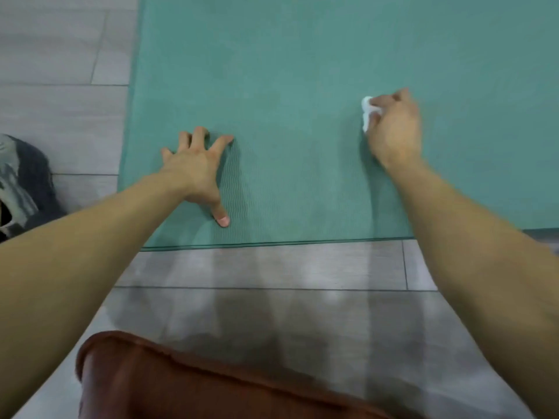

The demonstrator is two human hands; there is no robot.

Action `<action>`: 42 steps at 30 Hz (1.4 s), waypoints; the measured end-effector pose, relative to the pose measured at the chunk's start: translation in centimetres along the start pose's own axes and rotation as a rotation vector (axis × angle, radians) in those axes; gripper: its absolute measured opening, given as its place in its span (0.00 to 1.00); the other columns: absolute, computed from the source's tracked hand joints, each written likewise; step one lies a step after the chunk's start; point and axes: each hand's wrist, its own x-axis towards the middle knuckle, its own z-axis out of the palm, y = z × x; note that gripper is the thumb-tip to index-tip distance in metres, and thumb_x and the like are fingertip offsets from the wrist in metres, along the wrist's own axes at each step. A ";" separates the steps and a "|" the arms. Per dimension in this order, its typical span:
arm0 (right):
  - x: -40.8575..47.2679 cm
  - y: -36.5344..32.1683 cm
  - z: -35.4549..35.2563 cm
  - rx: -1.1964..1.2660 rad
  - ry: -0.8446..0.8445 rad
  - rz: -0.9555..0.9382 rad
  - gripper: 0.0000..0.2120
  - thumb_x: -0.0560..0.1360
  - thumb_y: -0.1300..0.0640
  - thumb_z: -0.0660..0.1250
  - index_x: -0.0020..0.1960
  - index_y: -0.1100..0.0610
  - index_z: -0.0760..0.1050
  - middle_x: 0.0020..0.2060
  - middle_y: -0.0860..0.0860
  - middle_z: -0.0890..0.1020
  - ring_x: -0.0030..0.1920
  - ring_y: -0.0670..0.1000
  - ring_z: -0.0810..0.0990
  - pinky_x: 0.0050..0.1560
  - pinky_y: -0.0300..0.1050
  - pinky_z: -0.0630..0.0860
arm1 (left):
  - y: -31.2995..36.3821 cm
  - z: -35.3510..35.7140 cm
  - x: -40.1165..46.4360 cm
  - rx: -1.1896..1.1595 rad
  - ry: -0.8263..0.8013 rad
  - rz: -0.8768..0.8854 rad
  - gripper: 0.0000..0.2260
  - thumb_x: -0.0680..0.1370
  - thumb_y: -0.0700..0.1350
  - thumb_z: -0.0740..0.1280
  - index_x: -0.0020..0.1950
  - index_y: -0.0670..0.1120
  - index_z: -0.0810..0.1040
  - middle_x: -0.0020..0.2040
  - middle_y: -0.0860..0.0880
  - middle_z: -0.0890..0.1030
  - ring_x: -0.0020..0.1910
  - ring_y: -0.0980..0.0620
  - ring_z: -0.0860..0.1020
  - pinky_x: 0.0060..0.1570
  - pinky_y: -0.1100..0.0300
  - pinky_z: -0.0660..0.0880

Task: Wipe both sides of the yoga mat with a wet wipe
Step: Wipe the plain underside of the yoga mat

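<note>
Head view: wet wipe (367, 111) (bunched) mostly hidden under right hand (394, 128).

Teal yoga mat (302, 86): matt foam-like surface, fine wavy ribbed texture visible just beside left hand (193, 167) fingers. White wet wipe (367, 111): soft crumpled cloth-like sheet, bunched under right hand (393, 128) fingertips. Grey floor (272, 267): wood-grain planks, semi-gloss, faint reflections. Rust-brown garment (181, 388) at bottom edge: matt woven cloth.

Teal yoga mat (302, 86) on tiled floor (272, 267)
</note>
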 end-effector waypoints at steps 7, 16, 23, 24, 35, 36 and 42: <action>-13.1 -13.1 3.5 0.238 -0.402 -0.725 0.10 0.82 0.56 0.68 0.63 0.54 0.82 0.51 0.56 0.78 0.50 0.56 0.77 0.50 0.49 0.73 | 0.6 -0.1 0.0 -0.031 0.001 -0.014 0.79 0.37 0.68 0.84 0.81 0.60 0.47 0.76 0.44 0.54 0.76 0.37 0.59 0.67 0.32 0.69; 0.2 5.1 -1.9 -0.077 0.052 0.160 0.19 0.79 0.51 0.57 0.57 0.56 0.84 0.54 0.63 0.79 0.54 0.65 0.78 0.58 0.53 0.74 | -0.4 0.7 -1.0 -0.095 0.041 0.020 0.75 0.40 0.70 0.84 0.82 0.63 0.52 0.81 0.47 0.55 0.78 0.38 0.58 0.73 0.35 0.66; -15.1 -10.5 1.5 0.229 -0.364 -0.677 0.12 0.79 0.60 0.68 0.61 0.57 0.82 0.48 0.58 0.77 0.45 0.59 0.76 0.44 0.51 0.75 | 0.2 0.0 -0.7 -0.086 0.036 0.015 0.75 0.37 0.68 0.84 0.81 0.62 0.54 0.80 0.48 0.56 0.77 0.37 0.60 0.69 0.32 0.69; -14.7 -10.1 1.1 0.233 -0.408 -0.792 0.10 0.81 0.57 0.68 0.61 0.56 0.82 0.48 0.56 0.78 0.46 0.56 0.76 0.44 0.50 0.73 | 0.1 0.1 -0.7 -0.086 0.038 0.013 0.75 0.37 0.69 0.84 0.81 0.62 0.54 0.80 0.48 0.57 0.77 0.37 0.60 0.69 0.32 0.69; -5.0 4.1 -1.4 -0.055 -0.059 0.002 0.17 0.77 0.49 0.53 0.52 0.51 0.80 0.46 0.57 0.79 0.47 0.58 0.78 0.54 0.50 0.76 | 0.0 0.2 -0.6 -0.048 0.033 0.033 0.75 0.38 0.70 0.84 0.82 0.59 0.54 0.80 0.46 0.58 0.76 0.36 0.61 0.70 0.34 0.71; -7.6 0.7 -0.3 0.022 -0.099 -0.068 0.17 0.78 0.50 0.57 0.57 0.51 0.82 0.48 0.57 0.78 0.47 0.57 0.78 0.54 0.48 0.76 | -0.1 0.4 -0.7 -0.044 0.039 0.043 0.75 0.39 0.70 0.84 0.82 0.59 0.55 0.80 0.46 0.59 0.76 0.36 0.62 0.70 0.35 0.71; -14.9 -6.2 -0.7 0.251 -0.376 -0.622 0.11 0.81 0.52 0.68 0.61 0.53 0.83 0.50 0.55 0.78 0.49 0.57 0.79 0.47 0.48 0.76 | 0.8 1.5 -2.5 -0.024 0.054 0.146 0.61 0.53 0.65 0.86 0.82 0.55 0.63 0.77 0.47 0.66 0.73 0.39 0.67 0.71 0.41 0.72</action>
